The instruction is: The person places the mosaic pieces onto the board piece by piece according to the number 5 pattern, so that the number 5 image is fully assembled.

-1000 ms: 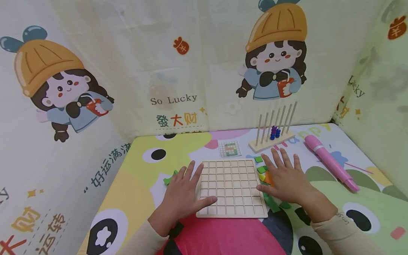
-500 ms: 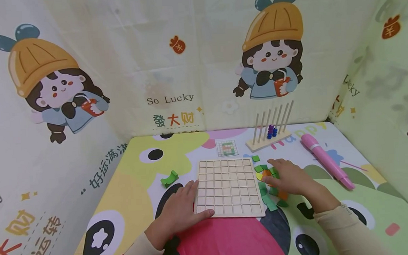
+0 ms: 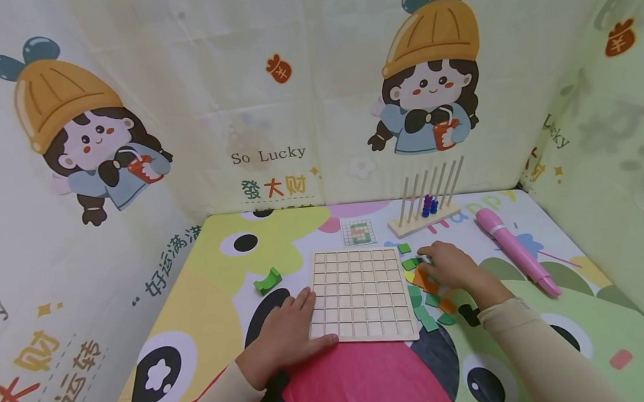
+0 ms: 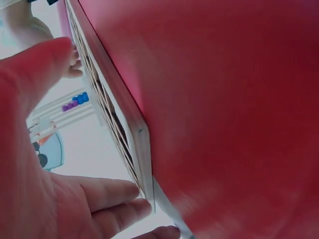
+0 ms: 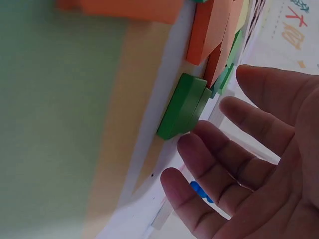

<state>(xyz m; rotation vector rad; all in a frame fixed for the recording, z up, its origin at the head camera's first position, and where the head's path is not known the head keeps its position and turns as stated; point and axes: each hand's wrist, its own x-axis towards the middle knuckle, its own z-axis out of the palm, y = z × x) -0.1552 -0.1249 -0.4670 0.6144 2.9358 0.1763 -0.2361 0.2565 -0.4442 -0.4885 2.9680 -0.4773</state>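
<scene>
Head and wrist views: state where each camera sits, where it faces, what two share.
Head: on the head, facing forward and down at the grid board; left hand, right hand and sleeves show.
Left wrist: on that wrist, facing the board's edge; left hand and part of the right hand show.
Right wrist: on that wrist, facing green pieces and orange pieces; right hand shows.
Head and left wrist share the blue and purple beads.

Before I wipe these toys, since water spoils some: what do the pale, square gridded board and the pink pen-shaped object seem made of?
Pale, square gridded board: likely unpainted matte wood, from its dull beige surface.
Pink pen-shaped object: probably smooth plastic, from its even colour, though unconfirmed.
</scene>
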